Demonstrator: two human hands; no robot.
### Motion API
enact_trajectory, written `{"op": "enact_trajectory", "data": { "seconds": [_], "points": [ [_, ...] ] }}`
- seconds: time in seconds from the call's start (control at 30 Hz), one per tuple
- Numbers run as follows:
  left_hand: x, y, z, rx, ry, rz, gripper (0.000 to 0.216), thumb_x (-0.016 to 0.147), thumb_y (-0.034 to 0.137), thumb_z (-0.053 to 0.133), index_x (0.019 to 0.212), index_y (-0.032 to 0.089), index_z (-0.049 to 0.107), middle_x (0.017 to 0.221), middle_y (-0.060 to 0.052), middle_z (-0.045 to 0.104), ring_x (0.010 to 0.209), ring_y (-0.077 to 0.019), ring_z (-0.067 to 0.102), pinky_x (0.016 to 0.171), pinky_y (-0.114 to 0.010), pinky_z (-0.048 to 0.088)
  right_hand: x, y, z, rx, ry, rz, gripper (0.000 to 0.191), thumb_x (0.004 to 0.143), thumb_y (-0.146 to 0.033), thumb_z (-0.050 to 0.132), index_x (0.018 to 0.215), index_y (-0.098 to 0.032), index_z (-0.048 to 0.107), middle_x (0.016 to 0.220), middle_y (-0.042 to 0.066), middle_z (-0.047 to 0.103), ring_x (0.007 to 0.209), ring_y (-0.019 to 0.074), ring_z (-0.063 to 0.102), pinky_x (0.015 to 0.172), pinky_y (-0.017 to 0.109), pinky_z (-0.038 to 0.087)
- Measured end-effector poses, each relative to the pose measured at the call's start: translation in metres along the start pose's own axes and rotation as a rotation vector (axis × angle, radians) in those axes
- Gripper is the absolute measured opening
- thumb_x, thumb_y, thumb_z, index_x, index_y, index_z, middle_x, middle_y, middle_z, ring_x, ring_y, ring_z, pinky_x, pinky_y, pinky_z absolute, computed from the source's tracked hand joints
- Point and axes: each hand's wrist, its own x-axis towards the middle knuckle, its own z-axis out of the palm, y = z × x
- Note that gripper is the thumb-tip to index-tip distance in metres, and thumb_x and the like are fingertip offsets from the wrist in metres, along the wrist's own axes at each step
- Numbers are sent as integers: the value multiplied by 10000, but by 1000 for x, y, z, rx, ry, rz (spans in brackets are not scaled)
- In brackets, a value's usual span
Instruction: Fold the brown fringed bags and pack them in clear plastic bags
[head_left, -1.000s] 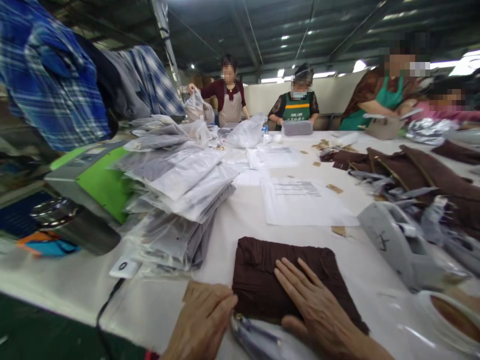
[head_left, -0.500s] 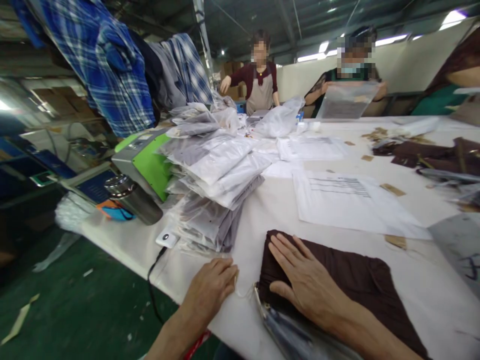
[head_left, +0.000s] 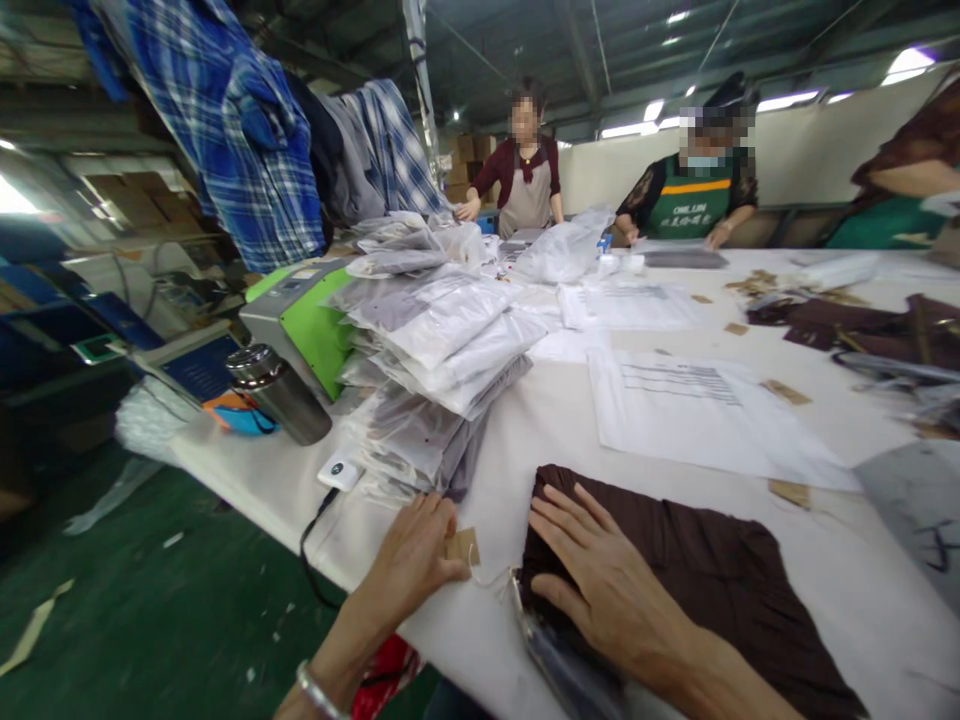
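Note:
A folded dark brown garment (head_left: 697, 560) lies on the white table (head_left: 540, 420) in front of me. My right hand (head_left: 600, 580) rests flat on its left part, fingers stretched out. My left hand (head_left: 411, 555) sits just left of the garment, its fingers pinching a small brown cardboard tag (head_left: 463, 546) whose thin string runs toward the garment's near corner. A clear plastic bag (head_left: 562, 670) lies at the table's front edge under my right wrist.
A leaning pile of bagged garments (head_left: 435, 350) stands left of centre, with a green machine (head_left: 300, 320) and a steel flask (head_left: 277, 392) beyond it. Printed sheets (head_left: 697, 410) lie ahead. Three other people work at the far side. Plaid shirts (head_left: 225, 130) hang at left.
My left hand has lifted the brown tag into view between its fingers. My right hand stays flat on the garment. The view has shifted slightly; the person in green has lowered a bag to the table.

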Motion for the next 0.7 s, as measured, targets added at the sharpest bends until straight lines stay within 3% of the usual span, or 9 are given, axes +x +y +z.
{"op": "enact_trajectory", "data": {
  "seconds": [0.1,0.2,0.3,0.43,0.53,0.63,0.7],
  "points": [
    [-2,-2,5,-25,42,2,192,742,187,640,831,217,473,934,-17,586,924,-223,541,783,-320,366,4,-14,1,93,109,6,382,925,-286,605,1303,-226,591,1326,21,640,1300,235,510,1185,493,290],
    [-8,-3,9,-182,34,-50,196,748,155,580,869,230,445,839,21,593,825,-187,572,731,-296,376,4,-23,-1,153,220,9,396,903,-192,613,1294,-249,580,1263,2,673,1217,195,572,1150,435,345],
    [-13,1,9,-567,-39,-91,263,754,195,562,981,236,436,696,69,560,618,-146,561,588,-255,399,5,-35,-3,158,274,-79,414,892,-193,622,1299,-238,559,1281,25,657,1206,202,567,1118,423,367],
    [-18,12,7,-1058,-176,-38,616,773,458,664,1257,217,369,654,90,515,444,-121,496,387,-214,367,12,-52,4,218,327,-155,343,863,-318,672,1173,-192,600,1119,64,697,1043,240,613,922,404,468],
    [-15,22,5,-1238,-183,114,713,790,572,684,1318,210,370,766,26,584,596,-146,591,484,-232,467,14,-51,7,276,339,-36,75,898,-206,598,968,-195,622,903,26,692,845,189,632,792,336,463],
    [-3,33,3,-1306,-140,227,682,847,617,600,1341,202,378,927,-51,628,701,-165,620,547,-252,490,15,-36,-3,344,257,205,93,889,-144,574,836,-202,623,793,-6,678,733,155,637,691,272,437],
    [7,41,2,-1243,-73,207,605,876,601,558,1302,190,432,909,-45,621,648,-146,595,525,-245,465,18,-22,-14,379,165,395,158,914,-193,564,771,-210,629,747,-20,688,677,141,641,616,243,412]
  ]
}}
